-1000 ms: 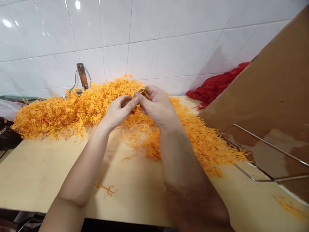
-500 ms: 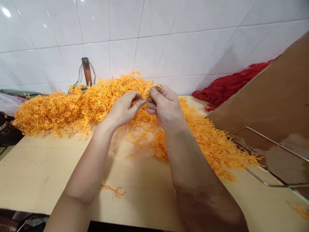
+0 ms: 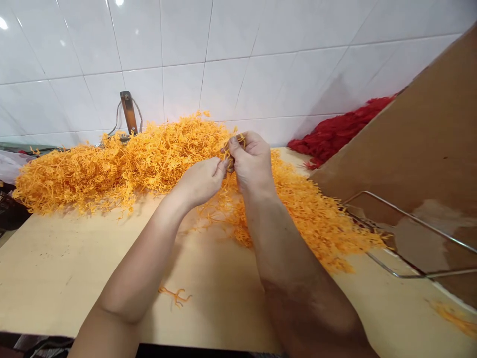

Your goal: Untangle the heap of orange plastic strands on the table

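Note:
My right hand [image 3: 252, 160] pinches a small orange plastic sprig [image 3: 241, 141], its thin strands poking out between thumb and fingers. Close against it, my left hand [image 3: 204, 180] is closed with thumb and fingertips together on the lower strands of the same sprig. Both hands are above the table, in front of a large heap of curly orange sprigs [image 3: 156, 159]. Another spread of orange sprigs [image 3: 316, 221] lies behind and to the right of my right forearm. One loose branched orange piece [image 3: 176, 296] lies on the table near my left forearm.
A cardboard sheet [image 3: 410, 149] leans at the right beside a bent metal wire frame [image 3: 406, 215]. Red feathery material [image 3: 339, 132] is piled behind it. A brown upright tool handle [image 3: 128, 113] stands behind the heap, against the white tiled wall [image 3: 186, 89]. The table [image 3: 59, 268] is pale wood.
My left hand has closed its fingers and moved slightly right and down onto the sprig. My right hand keeps its pinch. The view has shifted a little to the right.

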A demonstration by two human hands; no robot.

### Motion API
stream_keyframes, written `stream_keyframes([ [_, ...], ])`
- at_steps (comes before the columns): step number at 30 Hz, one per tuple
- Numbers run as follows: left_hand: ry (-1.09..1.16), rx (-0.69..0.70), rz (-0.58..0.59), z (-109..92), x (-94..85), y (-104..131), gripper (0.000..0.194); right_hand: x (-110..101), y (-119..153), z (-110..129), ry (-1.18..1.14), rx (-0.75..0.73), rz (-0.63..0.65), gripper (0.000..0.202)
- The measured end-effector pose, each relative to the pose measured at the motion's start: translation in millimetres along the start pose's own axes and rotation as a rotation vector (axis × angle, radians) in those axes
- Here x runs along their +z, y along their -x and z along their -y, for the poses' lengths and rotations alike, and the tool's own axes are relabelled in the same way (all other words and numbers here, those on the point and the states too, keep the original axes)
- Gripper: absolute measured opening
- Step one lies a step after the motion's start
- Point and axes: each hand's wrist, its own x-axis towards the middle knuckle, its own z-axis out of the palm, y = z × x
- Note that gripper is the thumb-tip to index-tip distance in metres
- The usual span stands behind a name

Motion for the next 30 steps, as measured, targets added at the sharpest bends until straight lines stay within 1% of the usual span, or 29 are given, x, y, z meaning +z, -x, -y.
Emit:
stream_keyframes([
  [3,0.077,-0.023,0.067,-6,-1.7,2,0.035,1,-2,-4,-0.025,0.009,-0.006,0.025],
  [6,0.123,-0.056,0.103,-9,-4.6,3,0.034,3,-2,-4,-0.059,0.062,-0.023,0.021],
  [11,0.208,-0.083,0.086,-7,-1.9,1,0.033,12,1,-3,-0.057,0.079,-0.096,0.019],
  [13,0.198,-0.099,0.065,-10,-0.3,3,0.032,12,-1,-6,-0.053,0.074,-0.115,0.018],
  [14,0.187,-0.112,0.075,-15,-0.2,6,0.032,9,-3,-9,-0.055,0.080,-0.125,0.018],
  [15,0.178,-0.114,0.120,-20,-0.7,9,0.032,4,-6,-12,-0.065,0.103,-0.149,0.018],
  [17,0.175,-0.065,0.292,-34,-3.9,17,0.035,-14,-15,-16,-0.106,0.175,-0.229,0.023],
  [18,0.187,-0.025,0.377,-41,-6.6,20,0.035,-26,-19,-15,-0.143,0.232,-0.301,0.029],
  [19,0.206,0.007,0.417,-45,-10.1,23,0.035,-37,-22,-12,-0.166,0.248,-0.321,0.035],
  [20,0.229,0.013,0.399,-48,-14.2,24,0.033,-47,-24,-7,-0.197,0.211,-0.299,0.037],
  [21,0.254,-0.015,0.329,-47,-18.6,24,0.030,-54,-24,0,-0.248,0.160,-0.255,0.037],
  [23,0.303,-0.131,0.152,-39,-27.0,21,0.024,-57,-19,17,-0.307,0.133,-0.062,0.036],
  [24,0.320,-0.178,0.084,-33,-30.2,19,0.020,-54,-14,26,-0.297,0.149,0.057,0.036],
  [26,0.329,-0.207,0.009,-20,-33.7,15,0.016,-41,-4,37,-0.282,0.206,0.218,0.038],
  [28,0.315,-0.185,-0.036,-12,-33.6,13,0.016,-27,5,42,-0.269,0.264,0.320,0.040],
  [30,0.310,-0.163,-0.078,-10,-31.3,13,0.018,-19,10,42,-0.256,0.305,0.386,0.041],
])
